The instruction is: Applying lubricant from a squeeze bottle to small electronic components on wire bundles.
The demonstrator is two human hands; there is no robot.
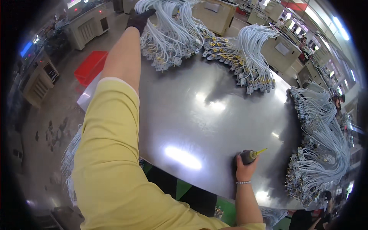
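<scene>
item: small dark applicator bottle (247,156) with a thin yellow nozzle (260,151). location: near edge of the metal table (199,115), right of centre, held just above or on the sheet; which one cannot be told. orientation: long axis lies nearly flat, nozzle pointing to the person's right and slightly away, toward the cable bundle at the right edge (322,145).

right hand (243,168): bare, beaded bracelet (243,182) at the wrist, fingers wrapped closed around the bottle body.

left hand (140,19): dark glove, arm stretched far across the table in a yellow short sleeve (111,153); the hand lies on the far-left cable bundle (172,34); whether the fingers are clenched or spread cannot be told.

other stock: a third bundle of pale blue-grey cables with white connectors, far centre-right (245,57); all three bundles fan along the table's far and right edges, connectors lying on the sheet.

surface: large bare sheet of polished grey metal, reflecting overhead lights in bright patches, middle unoccupied.

room: factory floor; grey concrete, a red crate (90,67) on the floor at left, beige cabinets and workbenches beyond, other workers (338,100) at far stations on the right, green panels below the table's near edge.
</scene>
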